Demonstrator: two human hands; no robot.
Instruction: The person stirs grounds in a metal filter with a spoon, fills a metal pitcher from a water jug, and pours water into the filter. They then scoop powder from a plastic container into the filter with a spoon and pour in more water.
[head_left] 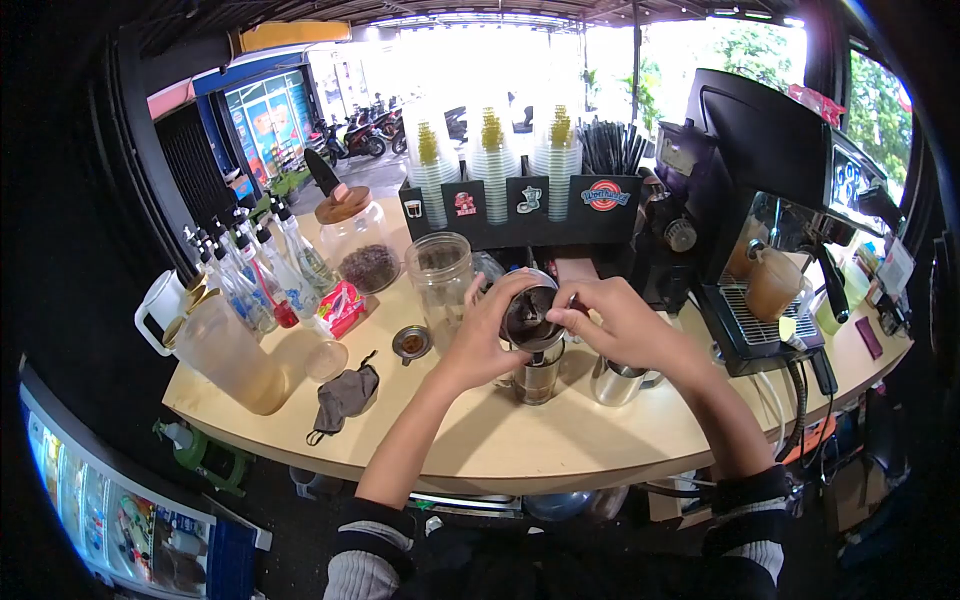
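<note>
My left hand is wrapped round a round cup-like container with dark stuff inside. The container is tilted so that its mouth faces me, above a small clear glass on the counter. At the container's right rim my right hand has its fingers pinched together. What lies between those fingers is too small to make out. A metal pitcher stands just below my right hand. Left of my left hand is a large clear jar.
The wooden counter holds a face mask, a small strainer, a plastic pitcher, several pump bottles and a lidded jar. Behind stands a cup rack; an espresso machine is at right.
</note>
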